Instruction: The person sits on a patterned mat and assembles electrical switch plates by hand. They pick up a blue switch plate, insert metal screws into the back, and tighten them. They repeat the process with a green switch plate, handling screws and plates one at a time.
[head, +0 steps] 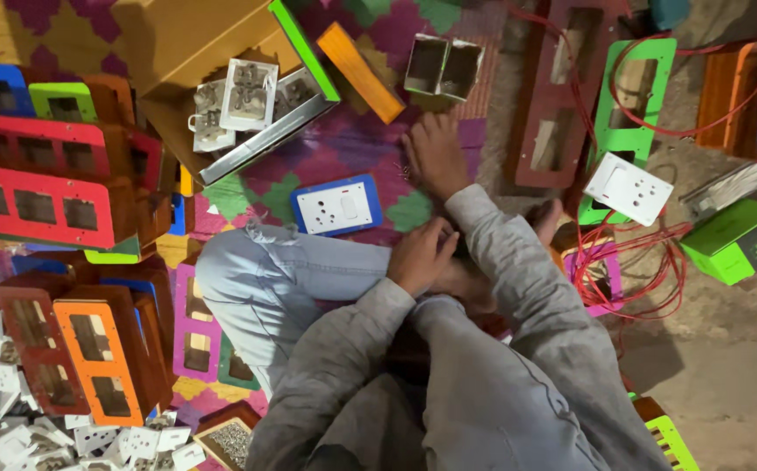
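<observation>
Patterned purple mat [343, 148] on the floor, with bare dirt off to one side, and stuff piled everywhere. An open cardboard box [178, 52] sits up top with a few white switch modules [243, 96] lying in it. Just beside the reaching hand is a small open carton [442, 65] with two compartments, and I can't tell if anything's in them. A wooden tray [230, 440] at the bottom edge holds tiny screws or something similar, too small to make out.

Right hand [435, 157] is flat on the mat with fingers spread, apparently on some tiny scattered bits. Left hand [420, 255] is curled near the knee; whether it grips anything is hidden. A blue-framed switch plate [336, 206] lies on the mat just beside the knee. Red wires [623, 262] are tangled over a pink frame, partly cut off by the sleeve.
</observation>
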Motion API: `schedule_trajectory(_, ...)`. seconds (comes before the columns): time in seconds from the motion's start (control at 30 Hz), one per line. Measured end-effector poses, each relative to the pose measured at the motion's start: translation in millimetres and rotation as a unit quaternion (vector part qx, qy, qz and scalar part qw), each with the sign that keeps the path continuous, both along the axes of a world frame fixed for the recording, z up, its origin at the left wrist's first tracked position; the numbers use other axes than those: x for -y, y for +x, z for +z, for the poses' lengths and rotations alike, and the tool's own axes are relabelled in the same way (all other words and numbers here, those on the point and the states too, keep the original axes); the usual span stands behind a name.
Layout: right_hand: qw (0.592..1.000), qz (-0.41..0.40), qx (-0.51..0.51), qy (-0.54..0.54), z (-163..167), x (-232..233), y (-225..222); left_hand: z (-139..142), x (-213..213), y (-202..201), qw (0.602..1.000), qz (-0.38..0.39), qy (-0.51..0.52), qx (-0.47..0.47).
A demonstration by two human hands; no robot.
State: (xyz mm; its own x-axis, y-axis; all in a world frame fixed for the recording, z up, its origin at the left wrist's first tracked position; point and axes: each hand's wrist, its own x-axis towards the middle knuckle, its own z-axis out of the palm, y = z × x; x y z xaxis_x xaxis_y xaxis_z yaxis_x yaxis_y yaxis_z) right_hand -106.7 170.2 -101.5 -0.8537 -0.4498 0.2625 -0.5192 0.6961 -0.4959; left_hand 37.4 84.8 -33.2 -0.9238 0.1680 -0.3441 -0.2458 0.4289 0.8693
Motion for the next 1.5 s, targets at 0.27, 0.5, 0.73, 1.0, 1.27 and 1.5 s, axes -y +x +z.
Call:
schedule_trajectory(0.27, 0.998, 0.01, 0.029, -0.049, 8, -8, -2, -6, -2, -4, 1.0, -0.001, 0.01, 0.001)
schedule_trajectory(0.5, 0.99, -0.074, -0.025, -0.115, 21, -17, 19, -5, 2, -8, 1.0, -0.011, 0.016, 0.015)
schedule_trajectory(0.73, 0.957, -0.212, 0.065, -0.185, -1, -43, 49, 3, 2, -12, 1.0, -0.003, -0.003, 0.008)
schedule_trajectory(1.0, 0.927, -0.277, 0.109, -0.226, -28, -58, 50, 4, 2, -14, 1.0, 0.0, 0.007, 0.029)
schedule_trajectory(1.27, 0.939, -0.286, -0.13, -0.138, 1, -90, 9, -6, 1, -10, 1.0, -0.007, -0.001, 0.007)
schedule_trajectory(1.5, 0.538, -0.154, 0.21, -0.802, 53, -175, -140, -13, 1, -8, 1.0, -0.018, 0.007, 0.012)
